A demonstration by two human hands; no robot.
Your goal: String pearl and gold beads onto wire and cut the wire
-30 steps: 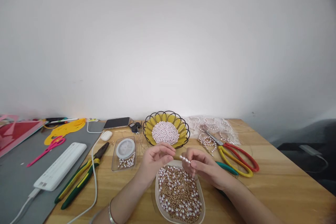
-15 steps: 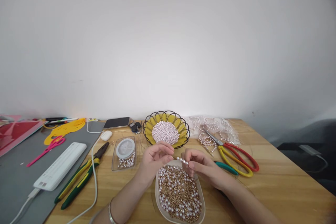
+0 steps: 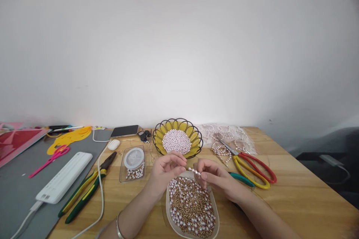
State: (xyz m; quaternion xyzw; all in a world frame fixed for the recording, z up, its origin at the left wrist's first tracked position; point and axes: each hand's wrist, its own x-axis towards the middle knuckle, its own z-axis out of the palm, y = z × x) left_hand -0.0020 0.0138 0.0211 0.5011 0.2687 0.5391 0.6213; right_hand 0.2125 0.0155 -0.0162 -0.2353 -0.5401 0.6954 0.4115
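Note:
Over the near tray (image 3: 167, 209) of mixed gold and pearl beads, my two hands face each other. My right hand (image 3: 214, 177) pinches a short string of pearl beads (image 3: 193, 171) between thumb and forefinger, its free end pointing left. Just left of that end, the thumb and fingertips of my left hand (image 3: 168, 168) are drawn together. Whatever they grip, perhaps a fine thread, is too small to make out. Behind my hands stands a yellow basket with a black wire rim (image 3: 198, 140), holding small pale pink beads (image 3: 176, 142).
On the right lie red-and-yellow-handled scissors (image 3: 252, 164), a teal handle (image 3: 242, 180) and bead strands (image 3: 221, 151) by a plastic bag (image 3: 241, 136). Leftward are a clear box with a spool (image 3: 134, 158), pliers (image 3: 86, 186), a white power bank (image 3: 64, 177), a phone (image 3: 125, 130) and pink scissors (image 3: 50, 160).

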